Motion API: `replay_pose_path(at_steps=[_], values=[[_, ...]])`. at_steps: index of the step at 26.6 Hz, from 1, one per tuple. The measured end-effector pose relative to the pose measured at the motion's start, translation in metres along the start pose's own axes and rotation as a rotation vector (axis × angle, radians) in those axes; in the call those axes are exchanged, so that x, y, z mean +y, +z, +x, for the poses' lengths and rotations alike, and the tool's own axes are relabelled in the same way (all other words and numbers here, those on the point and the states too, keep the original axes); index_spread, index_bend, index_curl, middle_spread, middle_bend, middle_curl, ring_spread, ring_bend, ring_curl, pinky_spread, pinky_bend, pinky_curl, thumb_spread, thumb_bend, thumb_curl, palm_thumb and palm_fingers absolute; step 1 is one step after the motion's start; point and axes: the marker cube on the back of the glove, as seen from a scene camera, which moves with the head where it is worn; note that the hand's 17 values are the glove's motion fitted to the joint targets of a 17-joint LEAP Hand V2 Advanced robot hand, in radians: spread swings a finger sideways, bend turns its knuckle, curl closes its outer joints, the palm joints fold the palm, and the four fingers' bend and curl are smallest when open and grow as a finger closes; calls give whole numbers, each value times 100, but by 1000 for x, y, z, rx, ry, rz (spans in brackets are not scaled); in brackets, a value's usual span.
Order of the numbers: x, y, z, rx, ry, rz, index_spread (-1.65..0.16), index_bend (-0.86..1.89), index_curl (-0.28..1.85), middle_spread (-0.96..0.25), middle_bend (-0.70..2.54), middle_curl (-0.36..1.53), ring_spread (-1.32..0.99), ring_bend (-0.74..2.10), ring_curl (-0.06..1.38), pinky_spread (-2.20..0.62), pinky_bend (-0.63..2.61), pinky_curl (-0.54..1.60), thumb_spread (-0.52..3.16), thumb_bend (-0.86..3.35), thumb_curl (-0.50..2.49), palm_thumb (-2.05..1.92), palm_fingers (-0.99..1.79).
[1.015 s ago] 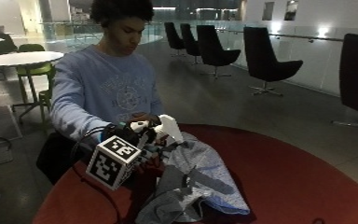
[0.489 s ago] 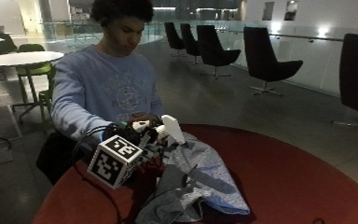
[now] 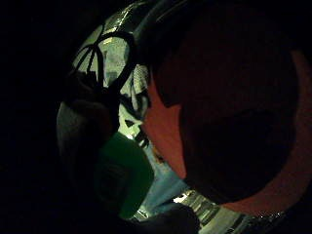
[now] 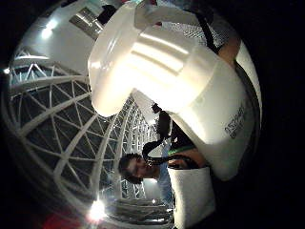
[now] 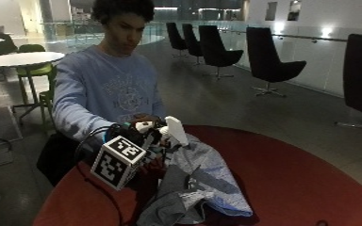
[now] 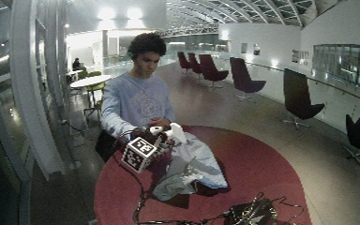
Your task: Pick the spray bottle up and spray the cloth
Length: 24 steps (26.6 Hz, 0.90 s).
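In the outside view my gloved right hand [image 5: 148,143] grips the spray bottle just above the table. The bottle's white spray head [image 5: 173,130] sticks up and points toward the cloth [image 5: 201,181]. That cloth is a crumpled grey-blue heap on the red round table [image 5: 294,179], right beside and under the hand. The white spray head [image 4: 167,81] fills the thumb side palm view. The green bottle body [image 3: 122,175] shows close to the palm in the little finger side view, with the red table [image 3: 168,131] beyond it. From the wide outside view, bottle [image 6: 176,131] and cloth [image 6: 191,169] sit at the table's near-left part.
The person's bare left hand [image 5: 144,119] is behind the bottle, near the chest. A tangle of cables and a dark device [image 6: 251,213] lies at the table's front edge. Bare red tabletop stretches to the right of the cloth. Black chairs [image 5: 269,63] stand far behind.
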Motion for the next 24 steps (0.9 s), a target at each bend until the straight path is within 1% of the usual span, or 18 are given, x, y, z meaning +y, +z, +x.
replay_pose_path(at_steps=[11, 14, 19, 24], values=[[0, 5, 1, -15, -16, -10, -28, 13, 32, -6, 31, 47, -4, 55, 42, 1, 33, 41, 100, -2, 52, 72, 114], [1, 9, 1, -30, -44, -5, -28, 13, 32, -6, 31, 47, -4, 55, 42, 2, 33, 41, 100, -2, 52, 72, 114], [5, 21, -6, -46, -155, 70, -28, 13, 32, -6, 32, 47, -4, 55, 42, 2, 33, 41, 100, -2, 51, 72, 115], [14, 41, -21, -70, -340, 150, -27, 16, 34, -6, 31, 47, -4, 53, 41, 2, 31, 41, 99, -2, 52, 74, 115]])
